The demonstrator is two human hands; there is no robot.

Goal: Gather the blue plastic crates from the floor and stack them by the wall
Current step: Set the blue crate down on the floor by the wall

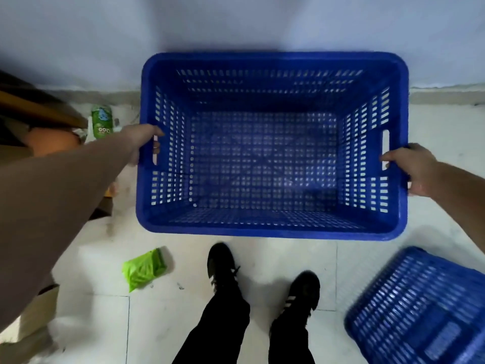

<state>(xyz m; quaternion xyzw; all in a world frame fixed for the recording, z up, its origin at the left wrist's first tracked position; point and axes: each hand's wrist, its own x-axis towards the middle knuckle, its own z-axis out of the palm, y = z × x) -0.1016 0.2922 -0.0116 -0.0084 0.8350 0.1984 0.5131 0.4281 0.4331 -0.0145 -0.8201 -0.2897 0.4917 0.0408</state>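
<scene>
While you held the crate (pixel 270 227) by its two short sides, close to the wall (pixel 236 22), your left hand (pixel 143 143) had fingers hooked through the handle slot and your right hand (pixel 409 169) was wrapped over the rim. A second crate (pixel 420 308) lay tipped by your right foot; stepping back could have tripped you, as could the green packet (pixel 144 267).

Single view: head-worn wide-angle camera, facing steeply downward and slightly forward from standing height, edges curved by the lens. Frame runs from the wall (pixel 236 27) along the top to the wearer's shoes (pixel 262 279) at bottom centre, arms entering from the left and right edges. Close range; blue crate (pixel 270 224) fills the centre.
</scene>
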